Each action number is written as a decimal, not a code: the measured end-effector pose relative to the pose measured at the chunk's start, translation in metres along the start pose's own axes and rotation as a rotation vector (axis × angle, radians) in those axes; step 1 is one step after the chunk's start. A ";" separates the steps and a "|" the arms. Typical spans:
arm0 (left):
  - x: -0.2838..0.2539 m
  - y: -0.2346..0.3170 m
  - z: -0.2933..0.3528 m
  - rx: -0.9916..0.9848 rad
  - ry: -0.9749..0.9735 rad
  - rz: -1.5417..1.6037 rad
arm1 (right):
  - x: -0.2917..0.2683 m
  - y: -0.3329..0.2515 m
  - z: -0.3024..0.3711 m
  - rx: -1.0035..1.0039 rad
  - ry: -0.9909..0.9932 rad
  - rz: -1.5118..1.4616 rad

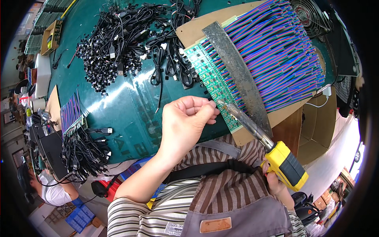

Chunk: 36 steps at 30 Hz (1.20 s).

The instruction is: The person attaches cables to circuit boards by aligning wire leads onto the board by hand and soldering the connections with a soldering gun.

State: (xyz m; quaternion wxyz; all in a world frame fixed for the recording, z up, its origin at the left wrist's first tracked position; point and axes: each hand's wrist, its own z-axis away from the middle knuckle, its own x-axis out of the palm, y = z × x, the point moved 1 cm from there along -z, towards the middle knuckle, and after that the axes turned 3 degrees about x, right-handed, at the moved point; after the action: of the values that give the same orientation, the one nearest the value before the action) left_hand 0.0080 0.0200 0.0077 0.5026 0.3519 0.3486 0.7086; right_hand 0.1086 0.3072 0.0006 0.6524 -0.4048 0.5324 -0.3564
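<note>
My right hand is wrapped round the grip of a yellow and black soldering gun. Its metal tip reaches up and left to the near part of a green circuit board panel. Close beside that tip, my left hand is closed in a pinch at the panel's left edge; whatever is between the fingertips is hidden. Rows of red, blue, green and black wires run rightward from the panel. A dark, worn metal bar lies across them. Beneath everything is a cardboard sheet.
Black cables and small connectors are heaped on the green table mat. A bundle of finished-looking USB cables lies at the left edge. A fan stands far right, above an open cardboard box. Another person is at lower left.
</note>
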 end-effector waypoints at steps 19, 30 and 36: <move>0.003 -0.005 0.000 0.030 0.029 0.026 | -0.004 0.014 0.018 0.001 0.019 0.059; -0.001 -0.009 0.002 0.058 -0.017 0.076 | 0.006 -0.013 -0.003 0.089 0.063 -0.224; -0.027 0.014 0.004 0.133 0.040 -0.284 | 0.003 0.003 0.005 0.131 0.031 -0.375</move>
State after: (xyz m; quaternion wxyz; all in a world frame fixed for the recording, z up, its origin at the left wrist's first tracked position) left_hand 0.0114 -0.0092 0.0174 0.5665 0.3175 0.4510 0.6123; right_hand 0.1139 0.3066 -0.0033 0.5911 -0.4480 0.4334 -0.5119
